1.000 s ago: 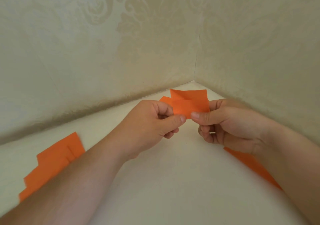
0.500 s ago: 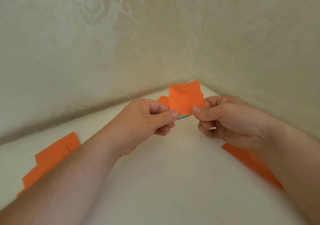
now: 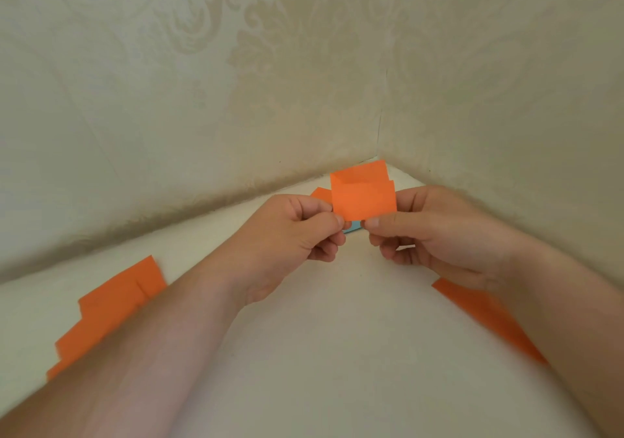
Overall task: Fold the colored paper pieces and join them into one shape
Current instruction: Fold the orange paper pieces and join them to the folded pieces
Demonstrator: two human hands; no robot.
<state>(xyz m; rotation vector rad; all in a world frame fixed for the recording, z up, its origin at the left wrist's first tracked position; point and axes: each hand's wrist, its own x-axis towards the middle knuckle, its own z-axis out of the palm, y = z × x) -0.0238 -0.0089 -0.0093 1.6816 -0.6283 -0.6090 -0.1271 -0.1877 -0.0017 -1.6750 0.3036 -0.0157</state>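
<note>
A small folded orange paper piece (image 3: 363,197) is held upright above the white table, near the wall corner. My left hand (image 3: 290,238) pinches its lower left edge between thumb and forefinger. My right hand (image 3: 435,235) pinches its lower right edge the same way. The front flap is folded up and leaves a strip of the back layer showing on top. Another orange piece (image 3: 320,193) peeks out behind my left hand, and a sliver of light blue paper (image 3: 353,226) shows between my thumbs.
A stack of orange paper pieces (image 3: 108,306) lies on the white table (image 3: 337,353) at the left, partly under my left forearm. Another orange sheet (image 3: 486,312) lies at the right under my right wrist. Patterned beige walls (image 3: 236,83) meet in a corner just behind the hands.
Both hands have lifted the folded orange piece slightly toward the corner and turned it more upright. The blue sliver has come into view below it.
</note>
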